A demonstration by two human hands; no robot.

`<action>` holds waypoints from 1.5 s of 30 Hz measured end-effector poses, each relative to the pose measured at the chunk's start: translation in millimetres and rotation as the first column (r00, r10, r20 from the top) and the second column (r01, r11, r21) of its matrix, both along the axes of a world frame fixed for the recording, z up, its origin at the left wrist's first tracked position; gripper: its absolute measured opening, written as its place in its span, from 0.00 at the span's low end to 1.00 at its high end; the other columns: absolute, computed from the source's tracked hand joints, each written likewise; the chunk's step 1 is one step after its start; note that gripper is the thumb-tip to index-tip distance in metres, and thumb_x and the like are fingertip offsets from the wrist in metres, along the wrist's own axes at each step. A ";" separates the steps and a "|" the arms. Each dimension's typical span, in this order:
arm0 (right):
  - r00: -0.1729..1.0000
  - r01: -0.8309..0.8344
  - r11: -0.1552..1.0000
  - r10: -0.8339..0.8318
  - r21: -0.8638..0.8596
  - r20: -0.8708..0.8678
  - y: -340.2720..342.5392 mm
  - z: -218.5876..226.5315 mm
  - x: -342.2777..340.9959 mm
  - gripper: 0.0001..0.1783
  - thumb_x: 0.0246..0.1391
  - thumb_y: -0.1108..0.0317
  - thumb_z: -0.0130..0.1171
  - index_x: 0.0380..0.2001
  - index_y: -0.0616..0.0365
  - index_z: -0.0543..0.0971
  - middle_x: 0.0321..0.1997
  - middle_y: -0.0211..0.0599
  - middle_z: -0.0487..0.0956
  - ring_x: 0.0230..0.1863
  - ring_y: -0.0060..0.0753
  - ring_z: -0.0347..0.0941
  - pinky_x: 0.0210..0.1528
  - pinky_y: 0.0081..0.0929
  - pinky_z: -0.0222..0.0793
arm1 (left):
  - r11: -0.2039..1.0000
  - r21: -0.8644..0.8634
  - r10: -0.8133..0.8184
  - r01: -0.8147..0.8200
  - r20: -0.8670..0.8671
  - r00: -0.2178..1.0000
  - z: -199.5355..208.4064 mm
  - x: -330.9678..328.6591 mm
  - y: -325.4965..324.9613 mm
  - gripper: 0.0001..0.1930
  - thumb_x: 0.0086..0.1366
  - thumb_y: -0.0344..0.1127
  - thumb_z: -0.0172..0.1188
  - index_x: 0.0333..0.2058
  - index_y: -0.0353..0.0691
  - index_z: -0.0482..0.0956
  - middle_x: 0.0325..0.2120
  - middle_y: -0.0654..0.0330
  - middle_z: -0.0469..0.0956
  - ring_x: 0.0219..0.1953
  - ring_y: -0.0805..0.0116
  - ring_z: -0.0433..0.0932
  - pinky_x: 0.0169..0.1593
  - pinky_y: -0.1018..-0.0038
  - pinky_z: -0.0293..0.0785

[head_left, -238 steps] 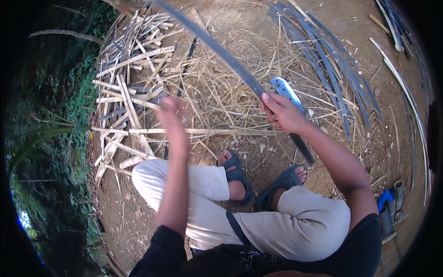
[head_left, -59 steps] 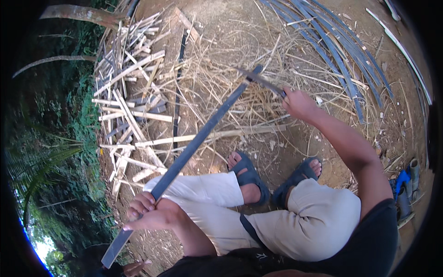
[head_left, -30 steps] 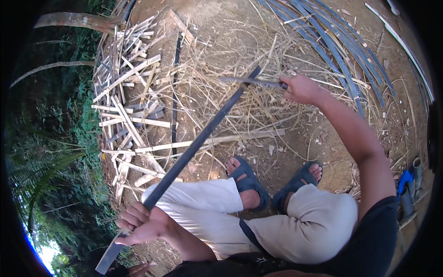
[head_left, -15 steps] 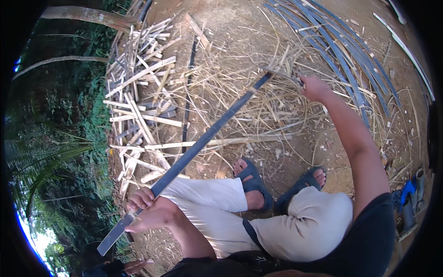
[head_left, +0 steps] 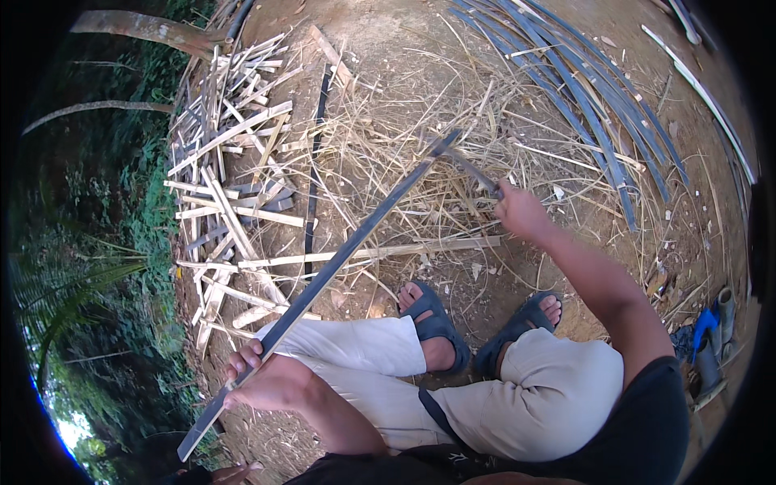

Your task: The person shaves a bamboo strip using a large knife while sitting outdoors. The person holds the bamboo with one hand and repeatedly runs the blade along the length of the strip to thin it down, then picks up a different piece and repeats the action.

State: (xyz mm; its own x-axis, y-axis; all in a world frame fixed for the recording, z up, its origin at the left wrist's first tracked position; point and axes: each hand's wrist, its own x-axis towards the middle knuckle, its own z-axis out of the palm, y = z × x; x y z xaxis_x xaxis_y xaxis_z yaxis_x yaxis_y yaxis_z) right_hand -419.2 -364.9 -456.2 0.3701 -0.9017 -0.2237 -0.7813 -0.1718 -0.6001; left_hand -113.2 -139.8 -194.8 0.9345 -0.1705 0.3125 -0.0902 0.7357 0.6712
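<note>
A long flat strip [head_left: 356, 243], dark on one face and pale along its edge, slants across in front of me; it looks like split bamboo. Near its lower end my left hand [head_left: 279, 381] is closed around it, and the end sticks out past the fingers. My right hand [head_left: 521, 212] grips the handle of a knife [head_left: 478, 173]. The blade points up and left and meets the strip close to its far end. Whether it cuts into the strip there, I cannot tell.
Thin pale shavings [head_left: 388, 137] litter the ground beyond my sandals [head_left: 436, 327]. Pale split pieces [head_left: 230, 210] are heaped at left. Long dark strips [head_left: 566, 89] lie at upper right. Dark tubes and a blue object [head_left: 706, 330] sit at right. Another person's hand [head_left: 236, 473] shows at the bottom left.
My right hand has moved left and down with the knife, whose blade has swung to a steeper slant. The strip has turned on its length, showing its pale edge. The view has shifted slightly.
</note>
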 end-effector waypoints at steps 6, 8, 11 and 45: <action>0.999 -0.031 0.999 0.030 0.038 0.012 7.4 12.9 -2.5 0.19 0.55 0.62 0.56 0.46 0.61 0.67 0.26 0.51 0.78 0.34 0.57 0.79 0.38 0.49 0.75 | 0.997 0.077 0.008 -0.013 0.063 0.998 3.1 10.1 7.2 0.32 0.72 0.65 0.26 0.27 0.42 0.63 0.24 0.62 0.63 0.26 0.68 0.64 0.34 0.70 0.67; 0.990 -0.074 0.997 0.074 -0.008 0.117 28.7 27.6 10.9 0.19 0.55 0.63 0.56 0.45 0.59 0.67 0.28 0.51 0.78 0.34 0.56 0.78 0.37 0.50 0.75 | 0.993 0.080 -0.097 0.089 0.105 0.990 12.5 5.2 5.4 0.32 0.73 0.61 0.25 0.28 0.38 0.65 0.27 0.60 0.65 0.30 0.64 0.67 0.40 0.67 0.69; 0.973 -0.057 0.992 0.080 -0.114 0.215 51.2 36.6 23.6 0.17 0.54 0.63 0.56 0.45 0.57 0.67 0.30 0.50 0.79 0.33 0.55 0.78 0.36 0.49 0.74 | 0.993 -0.056 -0.107 0.103 -0.084 0.991 29.9 -9.6 -11.4 0.25 0.73 0.56 0.42 0.32 0.35 0.67 0.27 0.60 0.66 0.29 0.65 0.66 0.46 0.65 0.65; 0.983 0.121 0.992 -0.118 0.017 -0.142 -55.5 -8.2 -22.8 0.24 0.54 0.59 0.59 0.50 0.60 0.69 0.42 0.60 0.79 0.45 0.63 0.75 0.49 0.52 0.69 | 0.944 -0.066 -0.289 0.323 0.303 0.908 17.3 24.4 -5.2 0.25 0.73 0.56 0.40 0.30 0.40 0.70 0.19 0.63 0.64 0.20 0.70 0.60 0.33 0.72 0.60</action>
State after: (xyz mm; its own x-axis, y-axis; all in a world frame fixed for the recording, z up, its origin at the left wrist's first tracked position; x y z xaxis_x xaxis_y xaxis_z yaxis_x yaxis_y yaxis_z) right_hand -442.1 -420.4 -464.5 0.2231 -0.9308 -0.2897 -0.8723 -0.0580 -0.4856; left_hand -88.8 -145.0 -177.6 0.7098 -0.3822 0.5918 -0.0238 0.8266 0.5624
